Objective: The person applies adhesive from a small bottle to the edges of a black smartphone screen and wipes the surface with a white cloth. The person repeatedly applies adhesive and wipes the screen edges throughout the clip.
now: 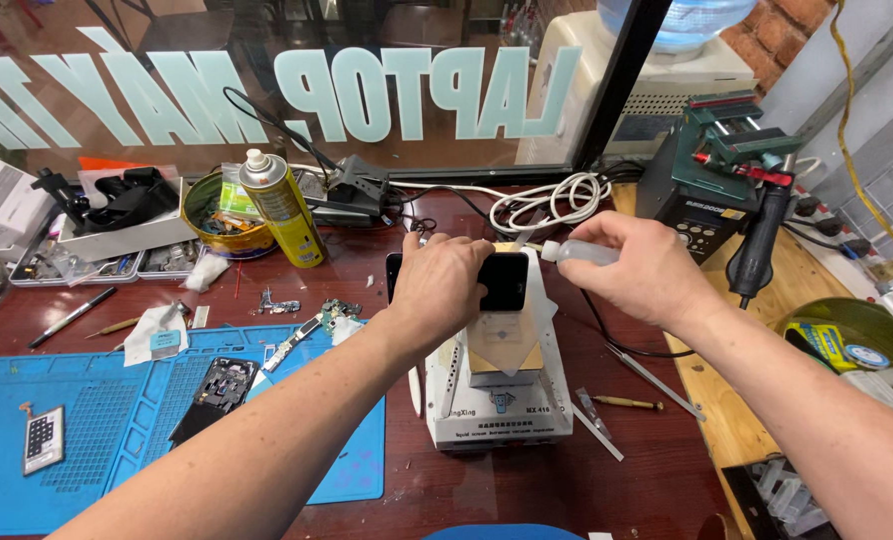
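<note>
Just one view here, a head cam looking forward and down over a dark red bench (527, 480), close enough that both forearms run in from the bottom edge and meet near the middle of the frame. It faces a glass window (267, 90) along the top of the frame, with a blue mat (87, 400) at lower left and a wooden side table (717, 400) at lower right. The left hand (445, 285) and right hand (635, 265) sit dead center over a small white machine (502, 400), so the framing is tight on the work spot, and there's no second view to overlap with.
</note>
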